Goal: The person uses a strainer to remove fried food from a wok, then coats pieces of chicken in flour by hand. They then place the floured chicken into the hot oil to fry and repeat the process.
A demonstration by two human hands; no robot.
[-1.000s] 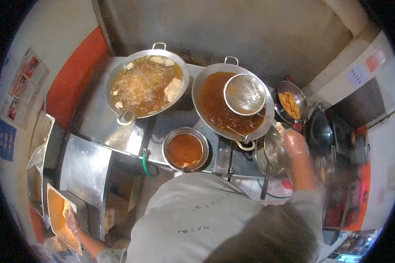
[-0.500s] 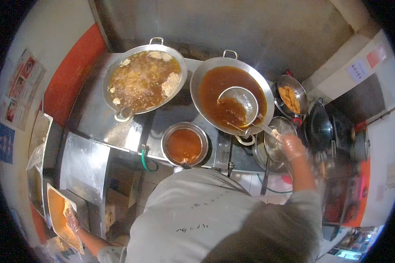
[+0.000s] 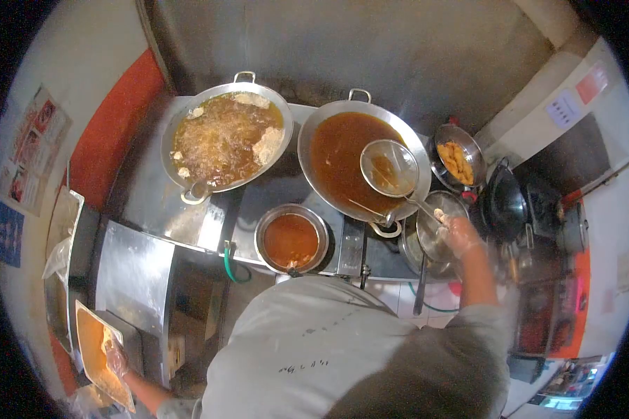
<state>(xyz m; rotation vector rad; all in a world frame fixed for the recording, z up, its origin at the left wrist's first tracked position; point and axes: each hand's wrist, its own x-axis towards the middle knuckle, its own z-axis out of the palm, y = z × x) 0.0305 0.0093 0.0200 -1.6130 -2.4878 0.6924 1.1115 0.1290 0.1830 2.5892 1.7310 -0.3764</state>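
My right hand, in a clear plastic glove, is wrapped round the handle of a wire-mesh strainer. The strainer's round basket hangs over the right wok, which is full of brown oil; brownish bits show in the mesh. At the lower left, my gloved left hand is inside a rectangular metal tray with an orange-tan layer in it. Its fingers are closed at a pale, lumpy piece, small and partly hidden by them.
Pale coated pieces fry in bubbling oil in the left wok. In front stands a pot of reddish-brown liquid. To the right are a pan with golden fried pieces, a metal bowl and a dark wok. A green hose hangs below.
The strainer has risen out of the oil and shifted slightly right, its basket now above the surface. My left hand stays in the tray, moving only slightly.
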